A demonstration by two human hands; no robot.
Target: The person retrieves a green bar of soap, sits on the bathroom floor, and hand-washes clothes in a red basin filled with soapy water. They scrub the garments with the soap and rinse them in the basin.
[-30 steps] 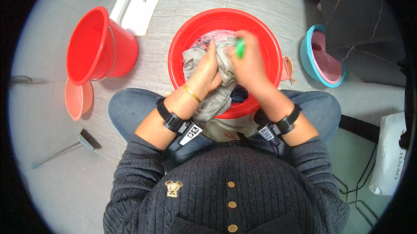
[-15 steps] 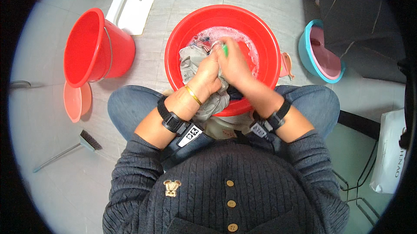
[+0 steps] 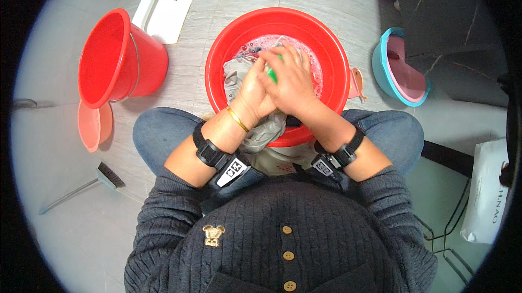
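Note:
Both my hands meet over a red basin (image 3: pixel 223 37) on the floor between my knees. A small bright-green thing (image 3: pixel 273 75) sits between them, mostly covered, so its kind does not show. My left hand (image 3: pixel 253 89), with a gold bangle at the wrist, is turned palm inward against it, its fingers largely hidden. Over it lies my right hand (image 3: pixel 293 83), fingers stretched and spread. A grey garment (image 3: pixel 237 73) is bunched at the basin's left side and hangs over the near rim. Soapy water and darker, patterned cloth show behind my hands.
A red bucket (image 3: pixel 149 62) and a pink basin (image 3: pixel 95 127) stand at left, with a brush (image 3: pixel 110 176) nearer. A white squat toilet (image 3: pixel 168 5) lies at the far left. Blue and pink basins (image 3: pixel 382 70) stand at right, near a white package (image 3: pixel 486 189) and a wire rack (image 3: pixel 446 233).
My right hand has opened from a closed grip, its fingers now spread over the left hand. The green thing shows lower, between the palms. The garment stays in place.

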